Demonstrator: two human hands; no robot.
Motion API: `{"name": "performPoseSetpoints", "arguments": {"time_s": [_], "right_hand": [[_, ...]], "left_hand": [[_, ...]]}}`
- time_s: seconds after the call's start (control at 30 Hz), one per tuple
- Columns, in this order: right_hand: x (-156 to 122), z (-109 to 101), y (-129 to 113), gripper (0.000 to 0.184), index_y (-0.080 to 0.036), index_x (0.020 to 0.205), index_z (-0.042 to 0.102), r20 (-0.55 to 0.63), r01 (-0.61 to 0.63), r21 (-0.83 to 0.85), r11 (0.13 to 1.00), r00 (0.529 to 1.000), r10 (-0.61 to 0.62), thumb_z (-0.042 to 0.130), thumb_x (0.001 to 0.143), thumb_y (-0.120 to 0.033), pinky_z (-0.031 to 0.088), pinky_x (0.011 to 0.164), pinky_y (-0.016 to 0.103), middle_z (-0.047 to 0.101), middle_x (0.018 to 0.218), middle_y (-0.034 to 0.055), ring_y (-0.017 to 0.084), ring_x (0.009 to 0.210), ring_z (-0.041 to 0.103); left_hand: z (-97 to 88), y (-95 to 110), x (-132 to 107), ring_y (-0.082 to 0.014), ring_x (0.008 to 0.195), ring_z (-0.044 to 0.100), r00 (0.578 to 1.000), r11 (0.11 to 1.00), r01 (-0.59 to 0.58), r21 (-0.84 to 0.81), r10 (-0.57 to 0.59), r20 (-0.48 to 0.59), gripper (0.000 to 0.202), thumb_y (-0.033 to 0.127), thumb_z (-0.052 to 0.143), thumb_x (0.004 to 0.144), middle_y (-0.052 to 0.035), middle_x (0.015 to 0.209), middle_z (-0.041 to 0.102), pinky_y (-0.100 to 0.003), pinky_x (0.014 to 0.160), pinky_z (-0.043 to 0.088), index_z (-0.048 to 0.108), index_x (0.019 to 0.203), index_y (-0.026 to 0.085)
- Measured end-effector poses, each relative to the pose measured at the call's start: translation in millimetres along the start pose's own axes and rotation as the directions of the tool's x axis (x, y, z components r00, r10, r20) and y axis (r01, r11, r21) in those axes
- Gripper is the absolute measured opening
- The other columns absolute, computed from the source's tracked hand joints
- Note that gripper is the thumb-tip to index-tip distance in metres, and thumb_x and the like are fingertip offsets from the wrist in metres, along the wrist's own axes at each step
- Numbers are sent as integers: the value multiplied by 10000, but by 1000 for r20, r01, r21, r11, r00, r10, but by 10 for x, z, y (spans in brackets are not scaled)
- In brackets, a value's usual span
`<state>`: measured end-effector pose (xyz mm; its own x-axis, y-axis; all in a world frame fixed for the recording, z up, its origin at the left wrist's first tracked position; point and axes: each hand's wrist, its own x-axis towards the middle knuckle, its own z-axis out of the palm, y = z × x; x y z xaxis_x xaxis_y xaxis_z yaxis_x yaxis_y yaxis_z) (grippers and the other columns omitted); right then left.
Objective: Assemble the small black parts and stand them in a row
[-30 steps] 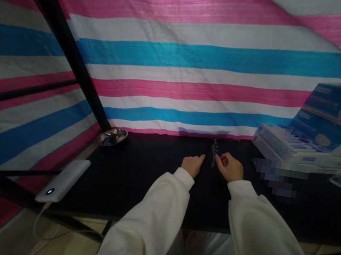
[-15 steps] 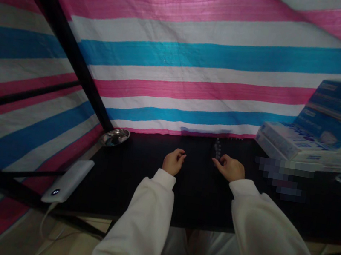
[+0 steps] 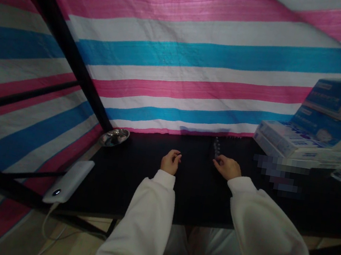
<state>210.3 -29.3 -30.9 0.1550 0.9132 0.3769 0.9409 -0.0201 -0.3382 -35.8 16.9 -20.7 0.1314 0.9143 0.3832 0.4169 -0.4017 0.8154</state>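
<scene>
Both my arms, in white sleeves, reach over a black table (image 3: 136, 182). My left hand (image 3: 170, 161) rests on the dark surface with its fingers curled in a pinch; what they hold, if anything, is too small to make out. My right hand (image 3: 227, 167) lies to the right, fingers curled, its fingertips touching the near end of a thin strand of small clear beads (image 3: 216, 147) that runs away from me on the table.
A small metal dish (image 3: 113, 136) sits at the table's far left corner. A white power bank (image 3: 69, 180) with a lit dot and a cable lies at the left edge. Stacked blue-and-white boxes (image 3: 315, 129) stand at the right. A striped tarp hangs behind black frame poles.
My left hand has moved left, away from the bead strand, and curled into a pinch. My right hand stays by the strand's near end.
</scene>
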Motion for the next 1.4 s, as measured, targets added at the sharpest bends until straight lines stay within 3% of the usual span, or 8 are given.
{"name": "performPoseSetpoints", "arguments": {"time_s": [0.2,0.47,0.73,1.1,1.4], "right_hand": [[-23,-114,-237,279,-180,850,587,-169,275,240,931,956,-239,430,787,-401,420,568,227,606,760,36,109,594,540],[64,-44,-758,271,-204,1022,549,-277,379,524,762,923,-269,385,832,-309,474,709,285,589,962,65,151,801,578],[17,105,-803,298,-240,1100,518,-274,417,527,740,908,-317,359,850,-273,473,752,298,557,927,61,155,841,555],[-4,136,-778,330,-237,1144,504,-255,414,517,749,910,-327,358,850,-278,479,717,287,528,872,60,141,768,548],[-23,100,-773,345,-253,1165,494,-290,431,416,801,897,-332,368,844,-263,478,696,276,521,858,61,142,735,542]], "left_hand": [[39,29,10,-40,352,426,996,983,86,-160,-86,4,208,302,485,735,14,645,573,-163,344,335,511,879,154],[15,82,36,-22,280,386,987,908,157,-388,-151,48,249,311,515,707,13,670,566,-156,270,288,446,875,140],[-24,184,12,-16,293,403,984,886,176,-430,-154,85,280,336,522,705,0,708,574,-146,278,294,427,885,144],[-32,236,-12,-22,299,425,981,869,184,-460,-133,140,309,350,536,701,-5,721,577,-147,279,291,426,901,142],[-38,238,-13,-35,306,448,984,865,162,-474,-108,140,368,382,577,667,-12,731,578,-153,263,267,447,910,137]]}}
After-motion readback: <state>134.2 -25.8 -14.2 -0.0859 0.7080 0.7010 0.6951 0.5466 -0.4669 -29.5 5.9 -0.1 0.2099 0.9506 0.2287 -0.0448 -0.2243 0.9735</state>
